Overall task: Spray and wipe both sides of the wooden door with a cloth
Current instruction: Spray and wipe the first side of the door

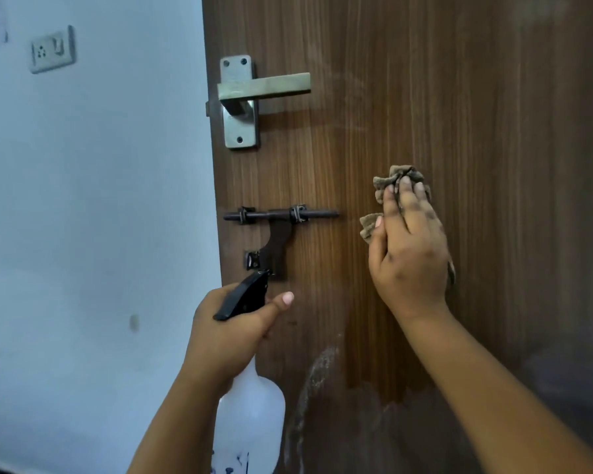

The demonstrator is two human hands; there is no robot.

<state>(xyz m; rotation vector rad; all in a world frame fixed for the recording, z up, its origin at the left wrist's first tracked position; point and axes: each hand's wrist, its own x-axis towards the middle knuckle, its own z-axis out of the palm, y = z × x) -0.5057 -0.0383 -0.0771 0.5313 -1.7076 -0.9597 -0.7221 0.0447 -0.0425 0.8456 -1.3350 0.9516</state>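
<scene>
Pale blue wall [93, 200] stood to the left of the wooden door [476, 131], and a white switch plate [52, 49] was mounted high on that wall. On the door, near its left edge, a silver lever handle [264, 87] sat on its plate, and below it a dark sliding bolt [281, 215] ran level across the wood. Whitish smears and a duller patch marked the lower part of the door face.

The right hand [409, 248] lay flat against the door to the right of the bolt, fingers extended and pressing a bunched brown cloth [396, 177] onto the wood; folds of the cloth showed above the fingertips and beside the thumb. The left hand [230, 328] was curled round the neck of a spray bottle [250, 408], its thumb pointing towards the door. The bottle's black trigger head [243, 297] pointed up at the bolt's lower bracket, just in front of the door, while its white translucent body hung below the hand.
</scene>
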